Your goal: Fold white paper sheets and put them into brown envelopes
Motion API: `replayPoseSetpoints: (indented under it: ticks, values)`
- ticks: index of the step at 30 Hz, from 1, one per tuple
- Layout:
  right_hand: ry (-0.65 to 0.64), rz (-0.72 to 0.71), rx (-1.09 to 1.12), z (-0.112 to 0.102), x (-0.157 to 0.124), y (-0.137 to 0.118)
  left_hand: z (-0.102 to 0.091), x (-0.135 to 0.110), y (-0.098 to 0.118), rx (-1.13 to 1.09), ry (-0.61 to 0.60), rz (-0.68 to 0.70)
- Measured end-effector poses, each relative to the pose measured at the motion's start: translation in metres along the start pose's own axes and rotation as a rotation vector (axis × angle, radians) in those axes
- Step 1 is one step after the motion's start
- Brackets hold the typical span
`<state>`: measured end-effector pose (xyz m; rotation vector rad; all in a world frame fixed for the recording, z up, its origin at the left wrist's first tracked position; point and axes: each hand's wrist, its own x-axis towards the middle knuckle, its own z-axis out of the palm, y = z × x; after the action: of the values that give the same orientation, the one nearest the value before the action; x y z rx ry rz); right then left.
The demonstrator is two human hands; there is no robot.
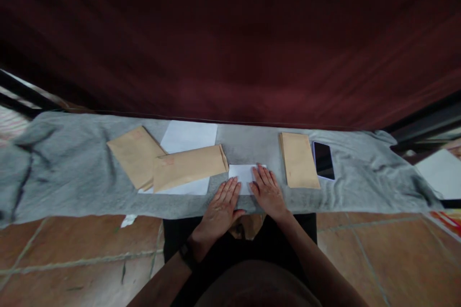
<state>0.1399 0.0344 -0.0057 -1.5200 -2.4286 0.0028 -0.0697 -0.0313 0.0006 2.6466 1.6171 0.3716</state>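
Observation:
My left hand (222, 204) and my right hand (267, 189) both lie flat, fingers stretched out, on a small folded white paper (242, 172) on the grey cloth (72, 172). Only the paper's upper part shows between and above my fingers. Just left of it a brown envelope (189, 167) lies slanted over a sheet of white paper (189, 136). Another brown envelope (134, 153) lies further left, partly under the first. To the right of my right hand sits a stack of brown envelopes (298, 159).
A dark phone (323, 159) lies face up next to the right stack. A dark red curtain (230, 43) hangs behind the cloth-covered surface. Below is a tiled floor (72, 254) with a white paper scrap (127, 220). A white sheet (441, 172) shows at the far right.

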Motion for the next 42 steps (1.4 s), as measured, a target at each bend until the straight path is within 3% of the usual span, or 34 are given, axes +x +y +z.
replayPoseSetpoints:
  ticks: [8,12,18,36,42]
  values:
    - [0.049,0.059,0.037,-0.001,-0.009,0.013,-0.012,0.001,0.006,0.009,-0.038,-0.010]
    - [0.047,-0.009,0.119,-0.007,-0.007,-0.002,-0.012,0.001,0.007,0.007,-0.046,-0.018]
    - [-0.083,-0.181,0.192,-0.012,-0.008,-0.032,-0.011,0.001,0.007,-0.002,-0.046,-0.014]
    - [0.015,-0.098,0.060,-0.008,-0.016,-0.019,0.000,-0.004,0.002,0.045,0.040,-0.052]
    - [0.040,-0.073,0.042,-0.007,-0.018,-0.019,-0.015,0.004,-0.017,0.032,0.104,-0.052]
